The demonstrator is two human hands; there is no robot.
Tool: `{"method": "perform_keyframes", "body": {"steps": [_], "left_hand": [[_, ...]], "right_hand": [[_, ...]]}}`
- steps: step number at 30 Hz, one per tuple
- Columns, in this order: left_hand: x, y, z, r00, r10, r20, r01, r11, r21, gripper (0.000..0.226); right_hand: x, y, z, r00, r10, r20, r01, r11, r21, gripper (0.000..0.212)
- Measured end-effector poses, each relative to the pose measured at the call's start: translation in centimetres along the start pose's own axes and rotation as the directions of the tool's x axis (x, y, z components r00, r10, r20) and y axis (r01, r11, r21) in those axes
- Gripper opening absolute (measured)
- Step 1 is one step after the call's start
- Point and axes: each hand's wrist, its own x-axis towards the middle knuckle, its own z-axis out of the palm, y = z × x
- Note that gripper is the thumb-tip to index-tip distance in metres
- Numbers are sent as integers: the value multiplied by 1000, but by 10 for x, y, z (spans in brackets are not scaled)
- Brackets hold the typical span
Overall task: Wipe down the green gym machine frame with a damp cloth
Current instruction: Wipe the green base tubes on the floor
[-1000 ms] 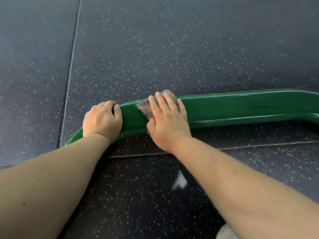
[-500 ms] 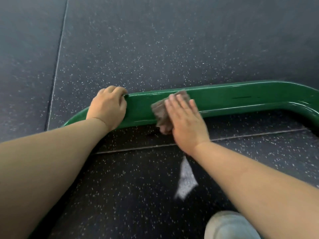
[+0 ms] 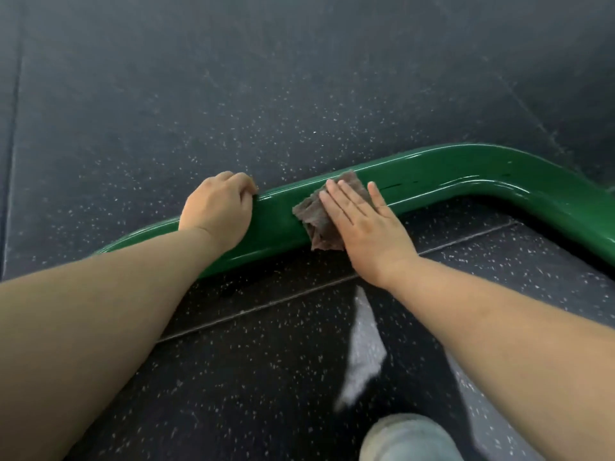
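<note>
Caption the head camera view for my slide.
Right hand presses a brown cloth flat against the green frame while the left hand grips it nearby.

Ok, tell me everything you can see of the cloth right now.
The cloth is a brownish-grey rag, folded into rumpled layers. It lies draped over the top and near side of the green frame, its lower edge reaching the tube's lower edge. The right hand presses it flat with straight fingers, covering its right part. The left hand grips the frame further left, not touching it. Whether it is damp cannot be told.
</note>
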Motion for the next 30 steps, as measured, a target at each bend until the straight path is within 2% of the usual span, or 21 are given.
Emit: {"method": "perform_keyframes", "body": {"steps": [4,7,8,9,11,12,13,16,18,21,22,24,26,27,28,30], "left_hand": [[20,45,29,1000,15,20,-15,1000,8,31],[30,56,43,1000,-4,30,2,997,72,32],[30,57,45,999,6,36,-9,997,73,34],[31,58,47,999,16,35,-18,998,64,37],[32,59,48,999,-2,41,-1,999,53,43],[33,60,49,999,-13,48,10,998,59,44],[33,61,48,998,-23,56,20,998,68,44],[32,64,47,997,-42,60,38,997,65,36],[30,63,47,997,-59,54,55,997,61,30],[32,64,47,997,-53,52,50,997,61,28],[33,63,48,998,-44,52,41,997,65,28],[33,61,49,998,-27,54,23,996,85,28],[31,63,49,998,19,55,-24,994,102,26],[31,63,50,997,45,57,-51,991,122,25],[31,64,50,996,64,64,-73,987,144,27],[31,64,50,991,111,78,-123,977,174,36]], "right_hand": [[2,-24,8,997,-79,-25,80,996,50,64],[0,8,14,987,-127,-101,130,991,26,67],[-5,28,15,993,-69,-95,71,997,17,70],[-11,55,17,995,49,-89,-47,999,25,74],[-23,106,14,944,325,-54,-324,946,28,80],[-26,121,11,918,396,-15,-396,918,17,80],[-27,124,8,920,393,12,-393,919,28,79],[-14,84,6,985,173,31,-175,965,195,77],[-1,45,7,1000,13,-8,-10,961,278,75],[13,51,6,998,-55,-44,64,971,230,75],[16,67,5,998,-20,-57,32,975,219,75],[18,108,3,976,208,-56,-188,948,256,69],[18,143,-2,881,473,7,-460,854,244,62],[19,148,-4,842,538,37,-533,820,206,62],[23,145,-7,827,559,59,-559,808,185,63],[34,119,-10,859,508,65,-508,829,234,63]]}}
